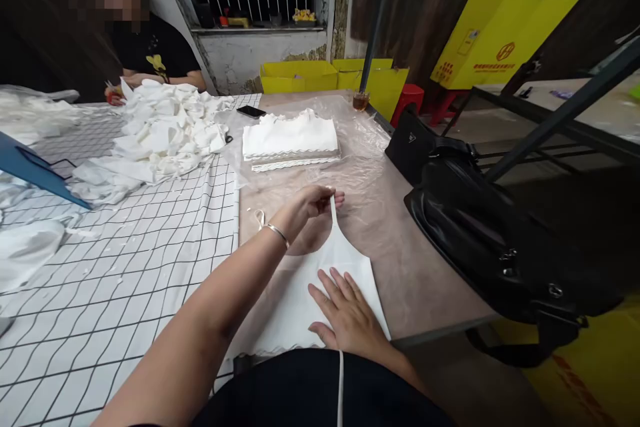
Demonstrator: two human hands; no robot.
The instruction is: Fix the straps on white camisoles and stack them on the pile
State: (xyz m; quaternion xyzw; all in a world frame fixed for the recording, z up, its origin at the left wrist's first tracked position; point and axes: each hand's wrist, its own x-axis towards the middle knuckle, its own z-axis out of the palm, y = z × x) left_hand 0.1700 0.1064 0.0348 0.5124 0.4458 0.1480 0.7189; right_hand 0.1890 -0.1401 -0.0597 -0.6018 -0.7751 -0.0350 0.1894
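A white camisole [295, 287] lies spread on the table right in front of me, its wavy hem near my body. My left hand [320, 200] pinches the top of its right shoulder strap, drawing it straight away from me. My right hand [347, 313] rests flat on the fabric at the right side, fingers spread. Beyond my left hand sits a stack of folded white garments [291, 137] with wavy edges, on clear plastic sheeting.
A heap of loose white garments [170, 123] covers the left table with its checked cloth [165, 267]. A person [165, 53] works behind it. Black bags [480, 233] sit at the right edge. A phone [251, 111], a glass of brown liquid [360, 101] and yellow boxes [299, 78] are farther back.
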